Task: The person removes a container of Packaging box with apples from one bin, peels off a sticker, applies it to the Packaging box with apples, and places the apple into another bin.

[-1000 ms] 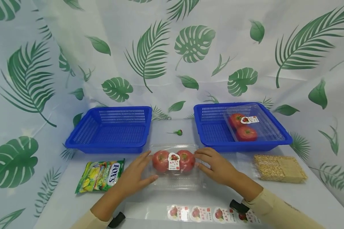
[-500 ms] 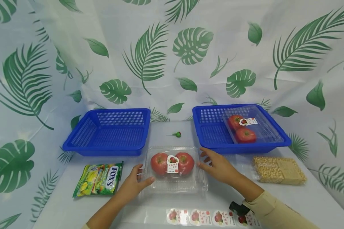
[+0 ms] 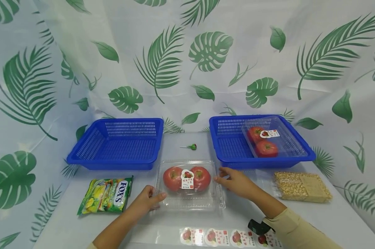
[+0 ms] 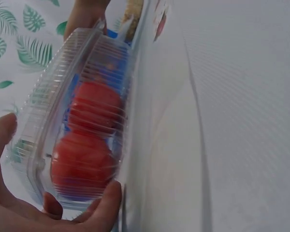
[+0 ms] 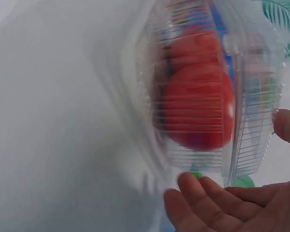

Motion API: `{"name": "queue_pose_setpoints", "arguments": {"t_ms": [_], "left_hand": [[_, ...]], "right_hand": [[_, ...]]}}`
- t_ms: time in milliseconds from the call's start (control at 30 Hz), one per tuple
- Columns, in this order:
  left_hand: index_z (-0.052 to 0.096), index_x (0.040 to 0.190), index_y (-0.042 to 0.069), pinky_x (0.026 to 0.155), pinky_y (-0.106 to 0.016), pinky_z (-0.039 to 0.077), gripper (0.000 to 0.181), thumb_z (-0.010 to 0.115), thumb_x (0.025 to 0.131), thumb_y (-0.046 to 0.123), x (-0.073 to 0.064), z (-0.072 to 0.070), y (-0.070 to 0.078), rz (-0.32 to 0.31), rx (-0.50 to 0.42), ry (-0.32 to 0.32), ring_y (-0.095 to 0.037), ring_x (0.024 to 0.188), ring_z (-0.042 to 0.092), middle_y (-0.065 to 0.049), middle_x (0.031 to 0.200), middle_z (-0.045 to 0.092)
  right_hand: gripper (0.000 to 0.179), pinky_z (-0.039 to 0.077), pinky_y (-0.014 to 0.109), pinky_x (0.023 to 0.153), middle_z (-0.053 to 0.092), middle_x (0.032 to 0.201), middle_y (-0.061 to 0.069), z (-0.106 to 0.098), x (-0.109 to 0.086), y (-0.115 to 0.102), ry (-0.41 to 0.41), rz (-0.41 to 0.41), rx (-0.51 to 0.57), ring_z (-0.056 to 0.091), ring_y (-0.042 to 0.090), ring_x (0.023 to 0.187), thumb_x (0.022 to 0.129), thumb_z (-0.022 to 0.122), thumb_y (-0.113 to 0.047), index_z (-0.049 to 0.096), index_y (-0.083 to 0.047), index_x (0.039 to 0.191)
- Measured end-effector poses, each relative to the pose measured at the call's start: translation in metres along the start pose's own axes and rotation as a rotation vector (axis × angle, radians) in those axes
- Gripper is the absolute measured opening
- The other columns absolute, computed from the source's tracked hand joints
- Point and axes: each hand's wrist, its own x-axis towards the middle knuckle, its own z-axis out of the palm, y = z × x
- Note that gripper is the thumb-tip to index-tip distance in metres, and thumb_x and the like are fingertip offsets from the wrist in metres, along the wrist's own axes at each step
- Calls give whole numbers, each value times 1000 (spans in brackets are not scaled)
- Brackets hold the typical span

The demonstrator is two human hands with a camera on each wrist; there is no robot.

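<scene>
A clear plastic clamshell box (image 3: 192, 201) with two red apples (image 3: 173, 178) inside lies mid-table in the head view. A white fruit sticker (image 3: 187, 180) is on its lid. My left hand (image 3: 146, 200) grips its left side, thumb over the front left corner; in the left wrist view the fingertips (image 4: 108, 200) lie at the box's lower edge. My right hand (image 3: 237, 181) is at the opposite side with fingers loosely bent. In the right wrist view its thumb (image 5: 286, 126) is at the lid edge and its other fingers are just off the end wall.
Behind stand two blue baskets, left (image 3: 112, 162) and right (image 3: 265, 159); the right one holds another apple box (image 3: 287, 138). A lollipop (image 3: 192, 147) lies between them. A green candy bag (image 3: 106, 196), a grain pack (image 3: 302, 186) and a sticker strip (image 3: 216, 237) lie around.
My left hand has drawn back toward the box's front left corner and taken hold there. My right hand's fingers have come slightly away from the box. The box has hardly moved.
</scene>
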Motion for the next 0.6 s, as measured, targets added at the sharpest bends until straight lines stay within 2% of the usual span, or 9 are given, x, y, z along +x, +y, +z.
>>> {"name": "queue_pose_setpoints", "arguments": {"t_ms": [200, 400, 600], "left_hand": [[39, 108, -2, 80, -41, 56, 42, 69, 92, 23, 1, -1, -3, -6, -168, -40, -26, 88, 64, -11, 99, 50], [38, 110, 0, 81, -44, 56, 40, 67, 94, 22, 2, -5, -9, -10, -231, -55, -29, 89, 65, -15, 110, 52], [38, 106, 4, 81, -46, 55, 37, 67, 93, 20, 1, -15, -8, 4, -313, -55, -32, 94, 64, -19, 121, 50]], "right_hand": [[56, 57, 40, 76, 62, 112, 16, 0, 2, 8, -143, 36, 235, 61, 24, 91, 97, 59, -36, 48, 9, 129], [40, 56, 43, 78, 59, 104, 18, 3, 0, 7, -173, 63, 367, 60, 25, 87, 96, 61, -30, 51, 5, 113], [30, 55, 47, 82, 50, 95, 11, 9, -7, 1, -216, 88, 475, 54, 25, 89, 97, 61, -28, 48, 0, 101]]}}
